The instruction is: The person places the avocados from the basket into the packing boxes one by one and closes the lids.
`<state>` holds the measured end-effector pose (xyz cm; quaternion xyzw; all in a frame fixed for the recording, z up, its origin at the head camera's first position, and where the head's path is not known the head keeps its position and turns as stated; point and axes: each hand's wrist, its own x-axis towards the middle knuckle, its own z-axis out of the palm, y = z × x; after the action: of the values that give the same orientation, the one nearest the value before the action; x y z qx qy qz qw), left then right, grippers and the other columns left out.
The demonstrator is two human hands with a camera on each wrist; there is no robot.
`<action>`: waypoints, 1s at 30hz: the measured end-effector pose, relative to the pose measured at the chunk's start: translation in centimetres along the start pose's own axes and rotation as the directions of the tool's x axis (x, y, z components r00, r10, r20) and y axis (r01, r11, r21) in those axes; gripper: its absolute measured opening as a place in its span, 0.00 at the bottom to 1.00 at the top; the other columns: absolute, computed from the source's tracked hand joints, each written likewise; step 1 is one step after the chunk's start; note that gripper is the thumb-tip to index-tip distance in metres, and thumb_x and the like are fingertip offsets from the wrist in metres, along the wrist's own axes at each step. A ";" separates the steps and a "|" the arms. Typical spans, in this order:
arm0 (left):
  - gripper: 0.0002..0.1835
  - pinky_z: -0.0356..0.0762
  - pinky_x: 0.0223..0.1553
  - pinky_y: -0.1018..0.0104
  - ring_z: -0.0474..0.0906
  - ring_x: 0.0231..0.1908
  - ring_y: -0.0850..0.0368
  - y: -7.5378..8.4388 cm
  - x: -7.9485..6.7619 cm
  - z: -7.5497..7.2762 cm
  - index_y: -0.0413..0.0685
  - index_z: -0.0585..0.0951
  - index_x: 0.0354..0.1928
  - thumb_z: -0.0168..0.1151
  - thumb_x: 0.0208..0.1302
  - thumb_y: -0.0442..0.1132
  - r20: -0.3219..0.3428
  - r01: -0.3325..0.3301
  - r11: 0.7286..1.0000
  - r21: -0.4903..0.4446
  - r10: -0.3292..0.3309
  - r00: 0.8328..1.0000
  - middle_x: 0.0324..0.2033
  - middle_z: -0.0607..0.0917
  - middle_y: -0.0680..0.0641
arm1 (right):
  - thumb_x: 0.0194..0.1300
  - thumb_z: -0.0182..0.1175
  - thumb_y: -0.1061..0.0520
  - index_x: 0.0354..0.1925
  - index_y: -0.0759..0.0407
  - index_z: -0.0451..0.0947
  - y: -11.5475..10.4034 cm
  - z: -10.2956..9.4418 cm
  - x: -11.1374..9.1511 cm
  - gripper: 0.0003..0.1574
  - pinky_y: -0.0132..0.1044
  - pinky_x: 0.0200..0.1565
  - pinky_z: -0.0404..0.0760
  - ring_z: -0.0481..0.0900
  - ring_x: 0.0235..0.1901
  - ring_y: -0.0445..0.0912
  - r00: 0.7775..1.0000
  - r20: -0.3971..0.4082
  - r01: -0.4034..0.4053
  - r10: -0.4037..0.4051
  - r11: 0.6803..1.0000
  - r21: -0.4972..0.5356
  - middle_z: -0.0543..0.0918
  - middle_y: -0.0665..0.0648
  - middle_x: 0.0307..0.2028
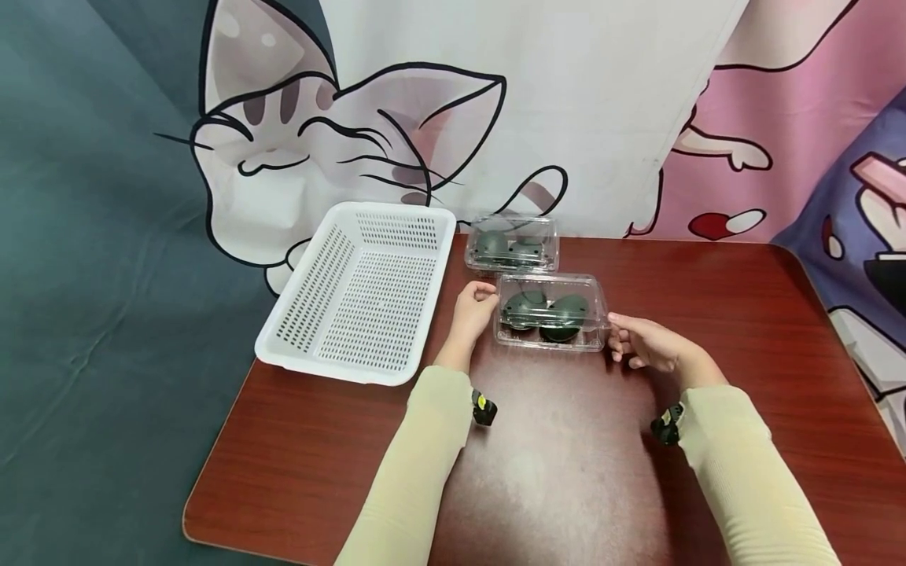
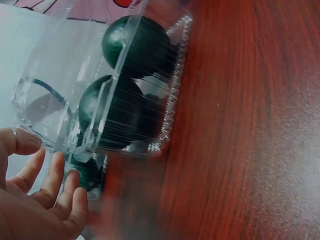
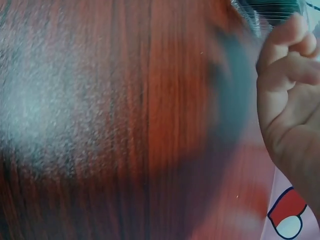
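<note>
A clear plastic clamshell box (image 1: 552, 339) with two dark green round fruits (image 1: 569, 312) in it sits on the table in front of me. At its left edge my left hand (image 1: 473, 314) pinches the lid corner between thumb and forefinger, the other fingers loosely spread in the left wrist view. My right hand (image 1: 647, 343) pinches the box's right edge, with its remaining fingers curled below. The right wrist view shows this hand (image 3: 292, 95) with only a corner of the box. Whether the lid is fastened, I cannot tell.
A second clear box (image 1: 513, 255) with similar dark green fruits stands just behind. To the left is a white perforated plastic basket (image 1: 416, 369). The brown wooden table (image 1: 708, 283) meets a printed cloth (image 1: 594, 102) at the back.
</note>
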<state>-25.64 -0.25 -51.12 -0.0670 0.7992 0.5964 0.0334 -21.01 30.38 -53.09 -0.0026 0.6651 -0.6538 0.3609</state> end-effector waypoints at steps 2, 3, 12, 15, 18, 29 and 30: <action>0.10 0.70 0.36 0.67 0.74 0.33 0.55 -0.1 0.1 0.0 0.40 0.79 0.40 0.58 0.53 0.30 -0.003 -0.006 1.000 0.027 0.006 1.000 0.31 0.81 0.45 | 0.73 0.35 0.42 0.31 0.55 0.64 0.3 -0.1 0.1 0.22 0.31 0.22 0.67 0.75 0.28 0.43 0.999 0.032 -0.025 0.026 1.000 -0.018 0.71 0.50 0.26; 0.11 0.71 0.36 0.66 0.75 0.34 0.55 -0.2 0.1 0.0 0.40 0.79 0.40 0.58 0.53 0.30 0.000 -0.009 0.999 0.039 0.009 1.000 0.32 0.82 0.44 | 0.73 0.36 0.43 0.33 0.56 0.64 0.4 -0.2 0.1 0.21 0.30 0.22 0.68 0.76 0.28 0.43 0.998 0.044 -0.039 0.040 0.999 -0.020 0.72 0.50 0.26; 0.13 0.72 0.30 0.68 0.75 0.30 0.56 -1.4 0.1 0.0 0.41 0.77 0.42 0.58 0.53 0.29 0.069 0.029 0.996 0.087 -0.036 0.997 0.33 0.81 0.44 | 0.75 0.36 0.56 0.51 0.73 0.68 1.6 -0.7 0.4 0.23 0.28 0.21 0.74 0.81 0.33 0.43 0.949 0.314 -0.033 0.021 0.999 0.033 0.82 0.58 0.37; 0.13 0.75 0.26 0.66 0.72 0.23 0.59 -1.4 0.1 -0.1 0.40 0.76 0.44 0.56 0.54 0.29 0.091 0.058 0.998 0.040 -0.061 0.994 0.32 0.81 0.44 | 0.75 0.34 0.58 0.50 0.73 0.69 1.5 -0.5 0.6 0.22 0.27 0.21 0.75 0.82 0.33 0.42 0.925 0.378 0.001 -0.036 0.996 0.092 0.83 0.58 0.37; 0.14 0.78 0.25 0.61 0.71 0.19 0.60 -1.4 0.1 -0.1 0.39 0.76 0.45 0.55 0.54 0.28 0.114 0.082 0.997 -0.005 -0.081 0.990 0.31 0.80 0.44 | 0.75 0.34 0.59 0.48 0.72 0.71 1.4 -0.2 0.8 0.22 0.27 0.22 0.76 0.82 0.32 0.41 0.917 0.394 0.005 -0.054 0.992 0.125 0.83 0.56 0.35; 0.15 0.78 0.21 0.65 0.74 0.21 0.60 -1.7 0.6 -0.2 0.40 0.75 0.46 0.56 0.55 0.28 0.170 0.143 0.988 -0.065 -0.130 0.977 0.30 0.79 0.44 | 0.70 0.41 0.62 0.33 0.60 0.80 1.2 0.5 1.1 0.20 0.25 0.19 0.72 0.74 0.18 0.36 0.981 0.184 0.047 -0.060 0.996 0.072 0.78 0.48 0.20; 0.15 0.78 0.21 0.65 0.74 0.21 0.60 -1.8 0.7 -0.2 0.40 0.74 0.46 0.56 0.55 0.27 0.171 0.145 0.987 -0.070 -0.131 0.977 0.30 0.79 0.44 | 0.70 0.41 0.62 0.32 0.59 0.81 1.2 0.6 1.1 0.20 0.25 0.19 0.72 0.73 0.18 0.35 0.983 0.173 0.053 -0.066 0.996 0.079 0.78 0.48 0.19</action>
<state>-26.03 -0.96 -52.83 -0.0740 0.7621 0.6282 0.1382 -21.00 29.50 -54.60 -0.0666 0.6058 -0.6855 0.3984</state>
